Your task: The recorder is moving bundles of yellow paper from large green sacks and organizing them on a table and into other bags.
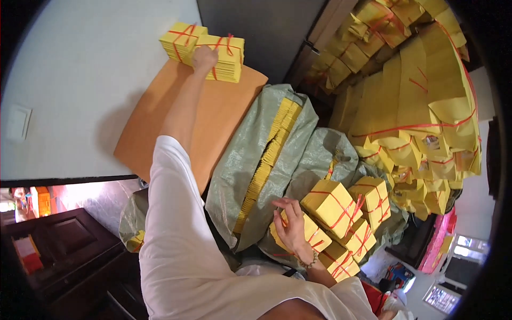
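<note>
My left hand (205,58), arm stretched far out, is closed at the red string of a yellow paper bundle (228,66) on the orange-brown board (184,120). Beside it, against the wall, stands a second tied paper bundle (181,40). My right hand (291,230), with a beaded bracelet at the wrist, lies over another yellow bundle (316,237) nearer to me. Its fingers curl at that bundle's edge; what they grip underneath is partly hidden. Several similar bundles (332,207) with red cross-ties are heaped next to this hand.
A green woven sack (229,181) full of yellow paper lies open between my arms, with another sack (314,160) beside it. At right rises a tall stack of yellow paper packs (410,101). A pale wall (96,80) and a dark panel (256,37) bound the far side.
</note>
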The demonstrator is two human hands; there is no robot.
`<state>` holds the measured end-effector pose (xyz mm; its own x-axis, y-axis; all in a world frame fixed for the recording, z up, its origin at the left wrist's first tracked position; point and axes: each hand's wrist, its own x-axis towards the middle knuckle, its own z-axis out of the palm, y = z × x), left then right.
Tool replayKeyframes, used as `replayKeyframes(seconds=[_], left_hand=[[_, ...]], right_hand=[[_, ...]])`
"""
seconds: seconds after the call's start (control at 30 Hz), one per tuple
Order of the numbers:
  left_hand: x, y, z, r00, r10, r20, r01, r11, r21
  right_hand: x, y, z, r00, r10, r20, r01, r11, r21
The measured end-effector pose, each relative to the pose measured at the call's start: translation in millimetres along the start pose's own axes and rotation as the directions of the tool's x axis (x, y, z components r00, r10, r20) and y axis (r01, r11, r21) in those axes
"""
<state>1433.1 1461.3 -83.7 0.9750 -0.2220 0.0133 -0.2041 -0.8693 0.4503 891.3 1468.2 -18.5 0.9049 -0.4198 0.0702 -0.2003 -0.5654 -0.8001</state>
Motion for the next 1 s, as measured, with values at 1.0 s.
replayKeyframes(seconds=[1.0], left_hand=[[-387.5,39.8,-22.1,0.676,0.343,0.652,0.094,0.838,-0.538]], right_hand=[[-19.0,32.8,-62.9,0.955,0.029,-0.296,-0.033,0.999,-0.009]])
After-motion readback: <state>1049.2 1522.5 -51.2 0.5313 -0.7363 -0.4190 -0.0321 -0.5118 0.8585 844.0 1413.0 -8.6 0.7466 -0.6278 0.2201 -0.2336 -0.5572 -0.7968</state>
